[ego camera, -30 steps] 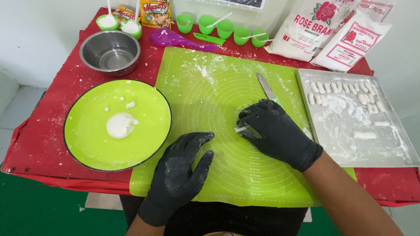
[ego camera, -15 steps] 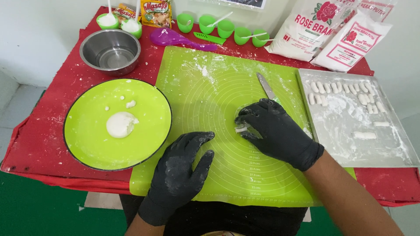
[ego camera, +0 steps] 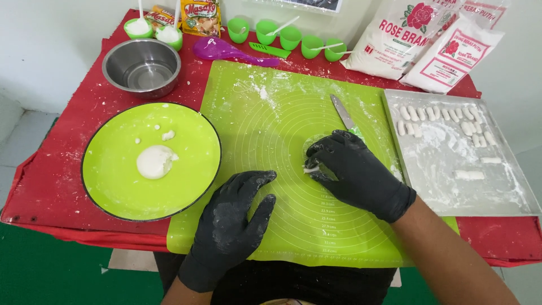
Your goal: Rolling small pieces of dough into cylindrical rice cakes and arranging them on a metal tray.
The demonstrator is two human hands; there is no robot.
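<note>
Dough piece point(ego camera: 311, 168) lies crosswise under right hand point(ego camera: 355, 172).

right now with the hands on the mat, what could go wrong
1. The knife lies on the green mat just beyond the right hand; a forward roll might brush its blade.
2. The dough piece under that hand is small and could smear or stick to the glove.
3. The left hand lies near the plate rim and might nudge it.

Mat point(ego camera: 265, 113) centre of table point(ego camera: 62, 169). Plate point(ego camera: 113, 186) left of mat, dough lump point(ego camera: 156, 161) on it; bowl point(ego camera: 142, 68) behind plate. Tray point(ego camera: 451, 186) right of mat, flour bags point(ego camera: 429, 45) behind it. Knife point(ego camera: 342, 113) on mat, behind right hand point(ego camera: 353, 172); left hand point(ego camera: 234, 223) at mat's near edge.
</note>
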